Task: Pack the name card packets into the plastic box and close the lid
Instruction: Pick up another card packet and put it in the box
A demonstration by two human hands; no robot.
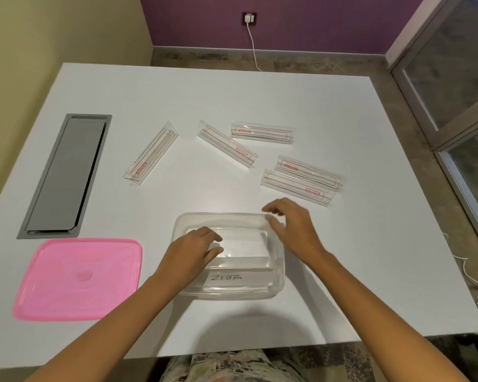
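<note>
A clear plastic box (249, 288) stands open near the table's front edge, with "ZEBRA" written on its near side. My left hand (188, 256) rests over its left rim, fingers curled and apart, holding nothing. My right hand (293, 227) hovers over the box's right rim with fingers spread. Several clear name card packets with red print lie beyond the box: one at the left (151, 157), two in the middle (226, 143) (262, 132) and a pair side by side at the right (308, 170) (297, 187). The pink lid (78, 278) lies flat to the left of the box.
A grey recessed cable hatch (65, 176) is set into the white table (370, 244) at the left. White cables hang off the table's right side (469, 274). A wall socket with a charger (249, 18) is on the purple wall behind.
</note>
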